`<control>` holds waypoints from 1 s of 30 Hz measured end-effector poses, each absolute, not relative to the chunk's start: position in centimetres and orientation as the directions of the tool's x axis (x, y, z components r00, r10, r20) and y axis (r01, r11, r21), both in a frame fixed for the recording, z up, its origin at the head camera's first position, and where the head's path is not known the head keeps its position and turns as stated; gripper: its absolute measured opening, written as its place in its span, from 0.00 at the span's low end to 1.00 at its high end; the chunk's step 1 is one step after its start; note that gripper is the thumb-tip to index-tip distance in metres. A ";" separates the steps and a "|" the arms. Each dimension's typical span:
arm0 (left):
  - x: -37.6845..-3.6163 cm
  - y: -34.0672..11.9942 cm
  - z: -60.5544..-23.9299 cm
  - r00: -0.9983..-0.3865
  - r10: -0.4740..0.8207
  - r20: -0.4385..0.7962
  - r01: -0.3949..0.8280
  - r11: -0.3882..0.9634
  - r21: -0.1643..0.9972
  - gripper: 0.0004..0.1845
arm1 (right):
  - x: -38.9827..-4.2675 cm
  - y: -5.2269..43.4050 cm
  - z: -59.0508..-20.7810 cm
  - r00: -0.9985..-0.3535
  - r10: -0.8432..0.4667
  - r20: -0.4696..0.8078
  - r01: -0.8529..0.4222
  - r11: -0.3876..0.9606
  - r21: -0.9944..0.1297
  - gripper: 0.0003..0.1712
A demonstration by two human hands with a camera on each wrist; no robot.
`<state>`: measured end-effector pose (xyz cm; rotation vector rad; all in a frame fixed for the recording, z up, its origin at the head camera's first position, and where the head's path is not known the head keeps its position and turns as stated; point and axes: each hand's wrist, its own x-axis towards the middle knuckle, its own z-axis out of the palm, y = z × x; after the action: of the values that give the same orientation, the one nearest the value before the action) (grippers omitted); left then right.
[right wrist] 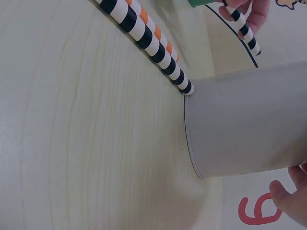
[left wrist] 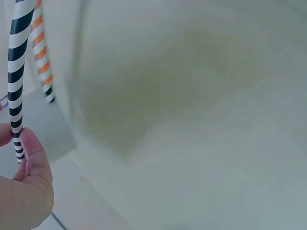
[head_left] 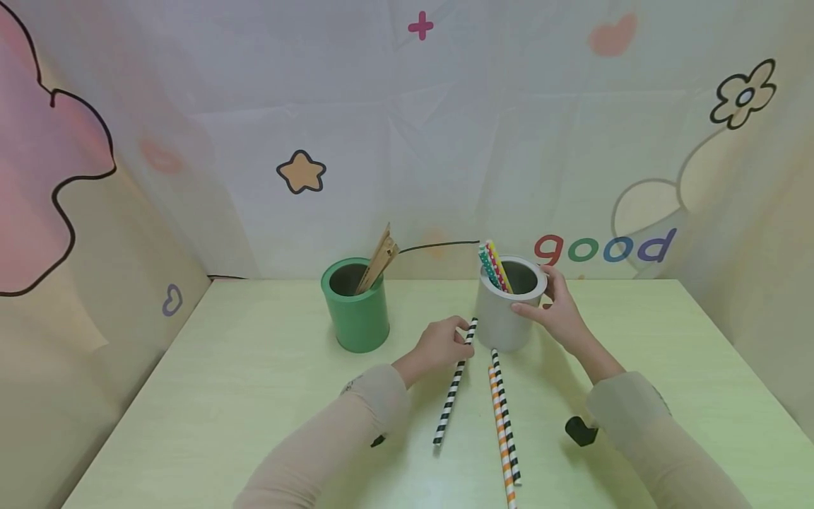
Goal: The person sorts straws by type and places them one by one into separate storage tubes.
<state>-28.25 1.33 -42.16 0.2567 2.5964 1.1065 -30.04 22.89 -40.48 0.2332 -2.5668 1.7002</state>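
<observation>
One black-and-white striped straw (head_left: 453, 385) pinched by left hand (head_left: 440, 344) fingers, right hand (head_left: 559, 311) gripping grey cup (head_left: 505, 318)

The black-and-white striped paper straw (head_left: 454, 382) is tilted up at its far end just left of the upright grey cup (head_left: 505, 318), which already has a few colourful straws (head_left: 494, 268) standing inside.

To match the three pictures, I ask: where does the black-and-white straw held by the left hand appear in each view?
Head: black-and-white straw at centre, left hand pinching its top.
Left wrist: far left edge, upright.
Right wrist: top right corner.
Shared landmark: orange-striped straw.
</observation>
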 end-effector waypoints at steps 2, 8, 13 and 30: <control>-28.6 1.2 -41.4 -0.941 0.279 -0.189 0.059 0.688 0.723 0.22 | -30.1 22.9 -40.5 -0.987 -0.096 0.128 -0.155 0.383 -0.911 0.52; -29.7 1.0 -39.5 -0.952 0.277 -0.129 0.099 0.679 0.727 0.23 | -30.1 22.9 -40.3 -0.987 -0.098 0.125 -0.153 0.380 -0.912 0.52; -30.0 0.7 -38.0 -0.960 0.270 -0.076 0.127 0.660 0.740 0.23 | -30.0 22.9 -40.3 -0.988 -0.099 0.115 -0.145 0.385 -0.912 0.52; -31.1 0.0 -32.0 -0.984 0.106 0.146 0.176 0.383 0.907 0.20 | -29.6 22.7 -39.8 -0.988 -0.102 0.112 -0.143 0.371 -0.918 0.52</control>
<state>-31.11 0.03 -32.00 0.2718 2.6646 1.7609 -29.56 22.69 -39.79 0.2291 -2.5702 1.7267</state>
